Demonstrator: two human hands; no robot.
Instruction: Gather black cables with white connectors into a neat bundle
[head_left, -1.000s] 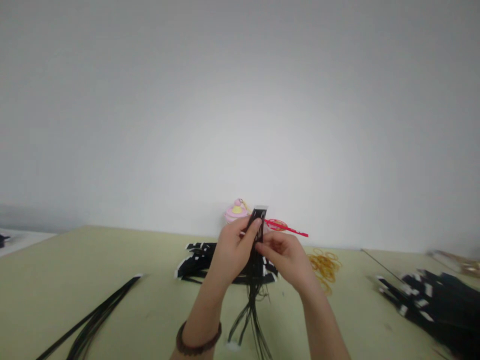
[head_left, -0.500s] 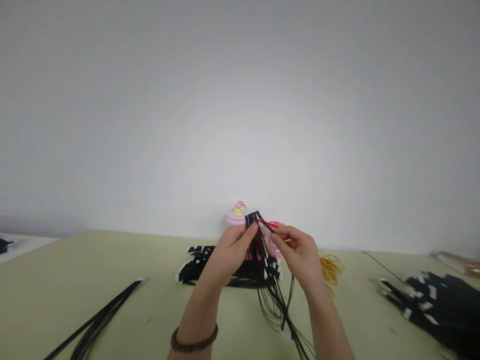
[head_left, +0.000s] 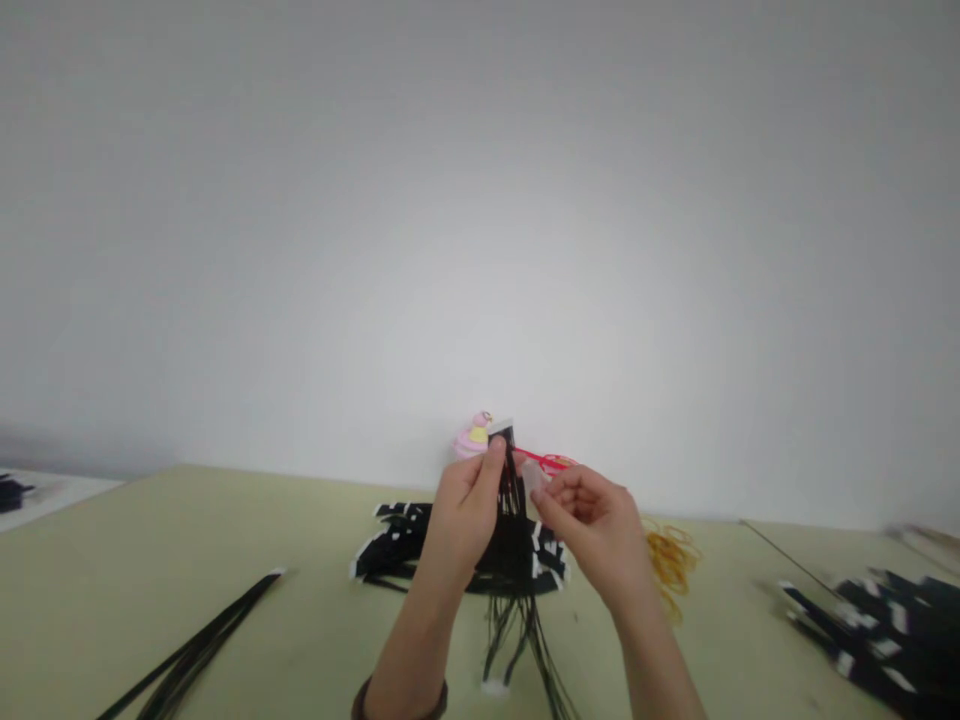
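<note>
My left hand [head_left: 471, 500] pinches a flat bundle of thin black cables [head_left: 512, 490] near its top, thumb in front. A white connector end [head_left: 501, 428] sticks up above the thumb. The loose strands hang down, and a white end piece [head_left: 495, 687] shows low among them. Just right of the bundle is my right hand [head_left: 589, 510], its thumb and fingers pinched together. A small whitish translucent piece [head_left: 532, 478] shows at those fingertips; whether they hold it or it stands behind, I cannot tell. Behind the hands lies a pile of black cables with white ends [head_left: 397, 545].
More black cables [head_left: 199, 640] lie at the left, and a heap of black cables [head_left: 892, 635] is at the right. Yellow rubber bands [head_left: 673, 560] sit beyond my right hand. By the wall are a pink and yellow toy [head_left: 474, 437] and red strands [head_left: 551, 461].
The right hand has let go of the black strand it was pinching. The hanging cables have swung left and now hang straighter. The view has shifted slightly.
</note>
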